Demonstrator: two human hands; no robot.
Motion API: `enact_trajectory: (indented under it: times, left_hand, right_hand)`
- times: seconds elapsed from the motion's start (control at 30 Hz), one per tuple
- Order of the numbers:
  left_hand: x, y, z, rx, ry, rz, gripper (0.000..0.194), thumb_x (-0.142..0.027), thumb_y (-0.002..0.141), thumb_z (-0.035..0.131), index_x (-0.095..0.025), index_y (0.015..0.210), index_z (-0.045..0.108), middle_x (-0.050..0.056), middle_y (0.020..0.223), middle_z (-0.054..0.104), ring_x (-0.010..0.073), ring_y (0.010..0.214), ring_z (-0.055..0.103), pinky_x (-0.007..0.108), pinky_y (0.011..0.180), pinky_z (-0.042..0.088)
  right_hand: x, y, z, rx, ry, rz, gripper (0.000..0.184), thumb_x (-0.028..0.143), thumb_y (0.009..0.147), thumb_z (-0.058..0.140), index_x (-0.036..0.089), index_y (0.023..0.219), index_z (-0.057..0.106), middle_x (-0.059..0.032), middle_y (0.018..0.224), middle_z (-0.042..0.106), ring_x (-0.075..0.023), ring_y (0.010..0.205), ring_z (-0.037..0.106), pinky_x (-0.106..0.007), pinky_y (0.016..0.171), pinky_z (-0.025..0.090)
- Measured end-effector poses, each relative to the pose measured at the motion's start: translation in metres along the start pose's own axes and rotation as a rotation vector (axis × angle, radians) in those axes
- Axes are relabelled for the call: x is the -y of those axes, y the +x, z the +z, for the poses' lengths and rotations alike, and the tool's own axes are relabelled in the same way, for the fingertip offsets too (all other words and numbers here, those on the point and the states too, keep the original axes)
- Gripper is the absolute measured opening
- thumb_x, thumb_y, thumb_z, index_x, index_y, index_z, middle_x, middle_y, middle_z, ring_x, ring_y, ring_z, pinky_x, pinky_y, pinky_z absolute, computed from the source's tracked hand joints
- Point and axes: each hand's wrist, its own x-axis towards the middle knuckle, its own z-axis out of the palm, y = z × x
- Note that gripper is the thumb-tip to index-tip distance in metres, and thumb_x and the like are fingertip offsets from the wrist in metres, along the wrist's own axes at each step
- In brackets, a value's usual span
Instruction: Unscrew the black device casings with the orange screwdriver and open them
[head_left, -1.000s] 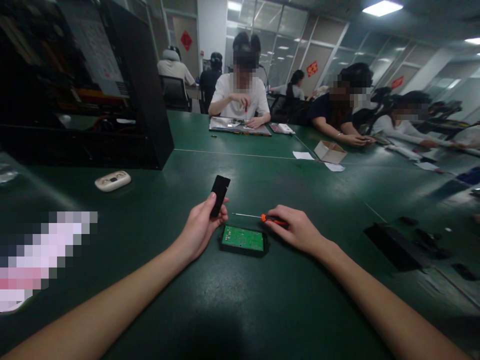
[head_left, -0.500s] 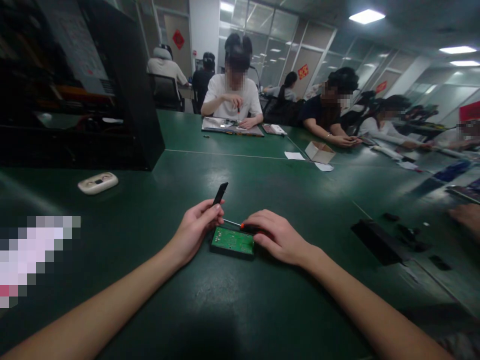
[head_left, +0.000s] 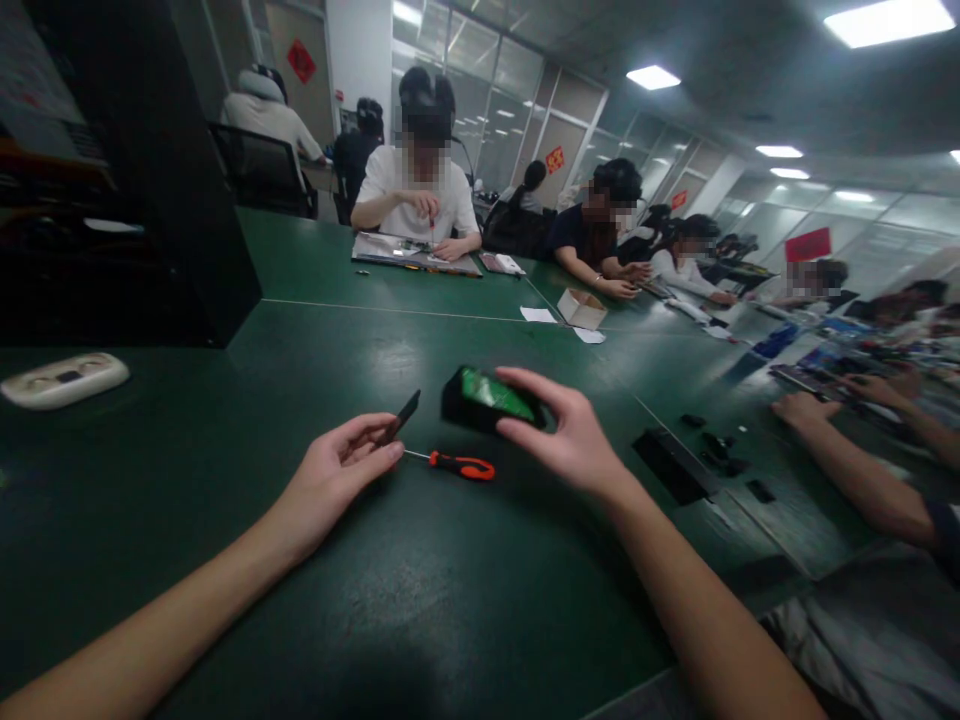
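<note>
My left hand (head_left: 349, 462) is closed on a thin flat black piece (head_left: 399, 418), pinched between thumb and fingers and tilted up to the right. A black housing with a green circuit board (head_left: 491, 393) is gripped at its right end by my right hand (head_left: 562, 430), thumb on the near side and fingers on the far side. It looks raised off the table and slightly blurred. Between my hands a screwdriver (head_left: 461, 466) with an orange and black handle lies on the table. Its metal shaft points left, and the tip is hidden by my left fingers.
On the green table (head_left: 420, 620), a black box part (head_left: 675, 465) and several small black pieces lie to the right, near a co-worker's arm (head_left: 862, 455). A white oval case (head_left: 66, 380) sits left, below a black cabinet (head_left: 150, 270). Farther off stands a small open carton (head_left: 582, 309).
My right hand has let go of the screwdriver and lifted the housing with the circuit board off the table. My left hand still holds the black piece. The view has turned right.
</note>
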Motion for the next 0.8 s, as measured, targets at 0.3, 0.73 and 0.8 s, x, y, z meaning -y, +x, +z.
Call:
enact_trajectory:
  times: [0.3, 0.73, 0.8]
  left_hand:
    - [-0.001, -0.010, 0.004, 0.180, 0.420, 0.113, 0.042, -0.042, 0.070, 0.085, -0.022, 0.105, 0.072, 0.008, 0.103, 0.075, 0.0312, 0.095, 0.070, 0.039, 0.083, 0.053]
    - [-0.003, -0.007, 0.009, 0.192, 0.517, 0.151, 0.036, -0.038, 0.071, 0.083, -0.022, 0.103, 0.073, 0.006, 0.096, 0.075, 0.0301, 0.086, 0.070, 0.038, 0.077, 0.053]
    - [0.001, -0.005, 0.008, 0.187, 0.489, 0.189, 0.035, -0.035, 0.073, 0.081, -0.024, 0.106, 0.073, 0.006, 0.100, 0.075, 0.0299, 0.091, 0.070, 0.038, 0.081, 0.054]
  right_hand:
    - [-0.143, -0.026, -0.095, -0.030, -0.823, 0.678, 0.053, 0.039, 0.082, 0.066, 0.011, 0.128, 0.066, -0.0214, 0.108, 0.073, -0.0366, 0.097, 0.069, -0.048, 0.082, 0.054]
    - [-0.044, 0.000, 0.005, 0.021, -0.444, -0.296, 0.061, 0.049, 0.097, 0.051, 0.019, 0.150, 0.040, -0.0173, 0.151, 0.045, -0.0292, 0.141, 0.040, -0.051, 0.113, 0.037]
    - [-0.012, -0.002, 0.036, 0.178, -0.422, -0.528, 0.062, 0.055, 0.095, 0.053, 0.023, 0.147, 0.045, -0.0155, 0.150, 0.047, -0.0302, 0.139, 0.041, -0.050, 0.112, 0.037]
